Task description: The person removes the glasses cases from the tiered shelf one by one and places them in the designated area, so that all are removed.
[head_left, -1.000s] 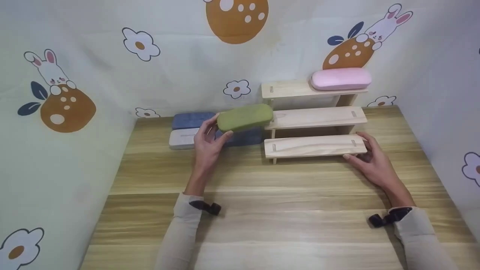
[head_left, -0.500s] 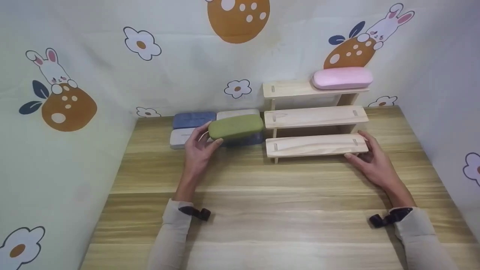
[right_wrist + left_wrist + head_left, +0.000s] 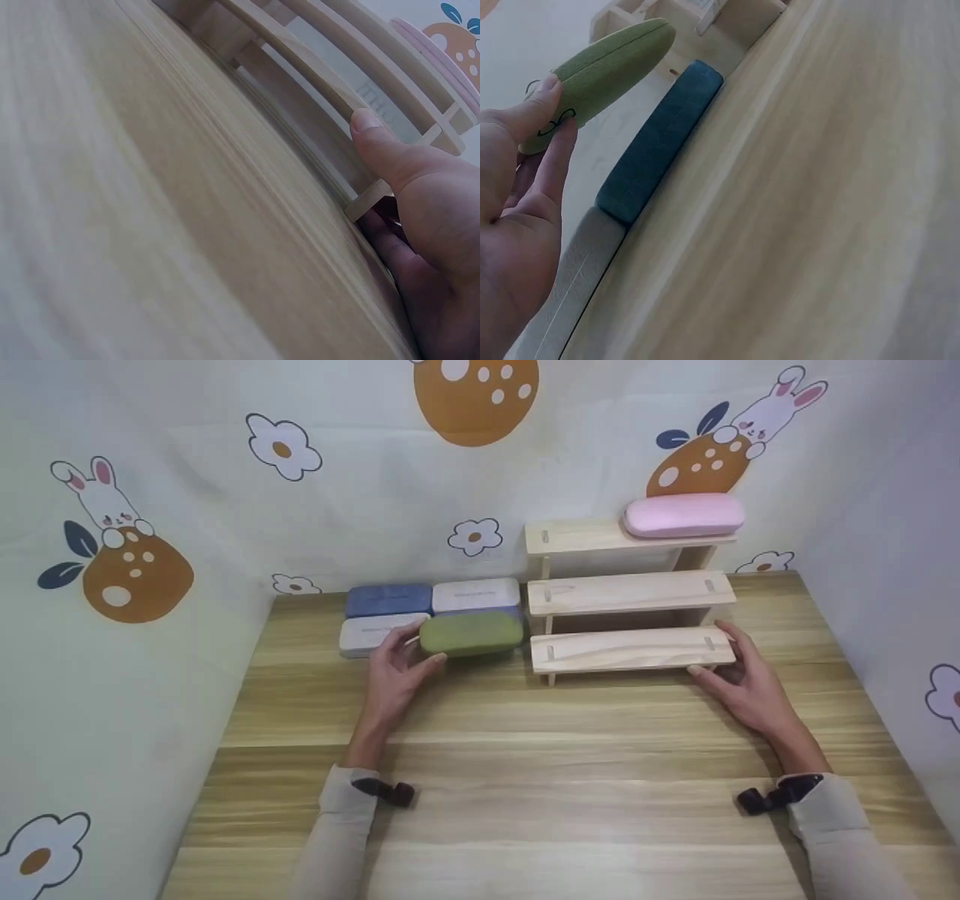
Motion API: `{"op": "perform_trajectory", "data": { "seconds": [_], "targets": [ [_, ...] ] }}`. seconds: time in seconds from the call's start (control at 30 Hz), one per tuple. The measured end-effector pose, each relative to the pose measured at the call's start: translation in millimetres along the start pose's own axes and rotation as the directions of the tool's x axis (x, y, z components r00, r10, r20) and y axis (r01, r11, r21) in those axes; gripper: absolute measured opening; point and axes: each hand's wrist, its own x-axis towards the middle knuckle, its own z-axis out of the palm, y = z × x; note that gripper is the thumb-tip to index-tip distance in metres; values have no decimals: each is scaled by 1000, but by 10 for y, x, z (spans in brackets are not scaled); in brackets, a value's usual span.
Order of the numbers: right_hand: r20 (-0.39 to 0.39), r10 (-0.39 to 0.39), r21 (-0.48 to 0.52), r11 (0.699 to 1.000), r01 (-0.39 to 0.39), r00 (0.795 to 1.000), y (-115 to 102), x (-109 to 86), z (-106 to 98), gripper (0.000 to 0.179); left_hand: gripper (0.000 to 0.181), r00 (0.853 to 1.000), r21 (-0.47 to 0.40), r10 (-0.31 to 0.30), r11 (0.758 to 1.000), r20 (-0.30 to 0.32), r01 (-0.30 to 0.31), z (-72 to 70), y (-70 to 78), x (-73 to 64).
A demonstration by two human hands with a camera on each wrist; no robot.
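My left hand [image 3: 397,667] pinches the left end of a green glasses case [image 3: 472,634], thumb in front and fingers behind. In the left wrist view the green case [image 3: 604,71] is raised over a blue case [image 3: 660,142], which it mostly covers in the head view. A three-step wooden display rack [image 3: 630,651] stands just to the right. My right hand [image 3: 750,690] grips the right end of its lowest step, the thumb [image 3: 367,124] on the front edge. On the top step rests a pink glasses case [image 3: 684,516], towards the right.
Behind and left of the green case lie a blue case [image 3: 388,600], a white case [image 3: 476,594] and another white case [image 3: 367,636], side by side on the wooden table [image 3: 562,780]. A patterned backdrop [image 3: 360,495] rises behind.
My left hand has carried the green case left and towards me, down from beside the rack's middle step, uncovering the back white case. My right hand has stayed on the rack.
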Motion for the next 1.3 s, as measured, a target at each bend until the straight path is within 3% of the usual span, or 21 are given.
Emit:
{"op": "perform_trajectory", "data": {
  "seconds": [0.53,1.03,1.3],
  "targets": [
    [-4,-2,-30,1000,2,1000,21,-13,5,86,63,996,67,-80,995,38,78,-11,-58,-111],
    [4,5,-23,1000,-5,1000,19,1,14,87,59,988,49,-122,992,91,118,-51,-131,-160],
    [4,8,-20,1000,-8,1000,22,-3,-7,89,63,982,189,-147,974,117,124,-119,-128,-140]
  ]
}}
